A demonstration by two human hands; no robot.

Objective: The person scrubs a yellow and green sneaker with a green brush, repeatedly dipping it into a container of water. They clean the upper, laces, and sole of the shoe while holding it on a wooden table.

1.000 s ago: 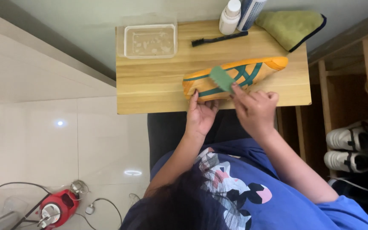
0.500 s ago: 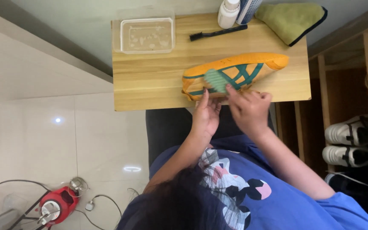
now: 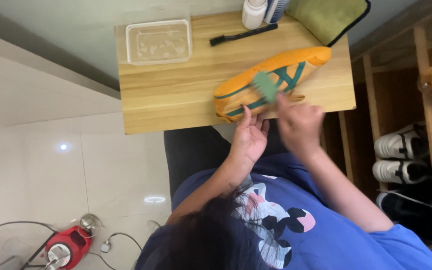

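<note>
An orange sneaker with teal stripes (image 3: 286, 70) lies on its side on a small wooden table (image 3: 176, 90). My left hand (image 3: 248, 137) steadies the shoe at its heel end, fingers touching the sole near the table's front edge. My right hand (image 3: 298, 122) holds a small green cloth or sponge (image 3: 266, 86) pressed against the shoe's side at mid-length; the hand is motion-blurred.
A clear plastic tub (image 3: 158, 41) sits at the table's back left, a black brush (image 3: 243, 35) behind the shoe, two bottles (image 3: 263, 10) and a green cloth (image 3: 328, 17) at the back. A shoe rack with white sneakers (image 3: 401, 150) stands to the right. A red appliance with cables (image 3: 66, 247) lies on the floor.
My right hand has shifted the green pad along the shoe's side, and the shoe has tilted with its toe end farther back. My left hand stays at the heel.
</note>
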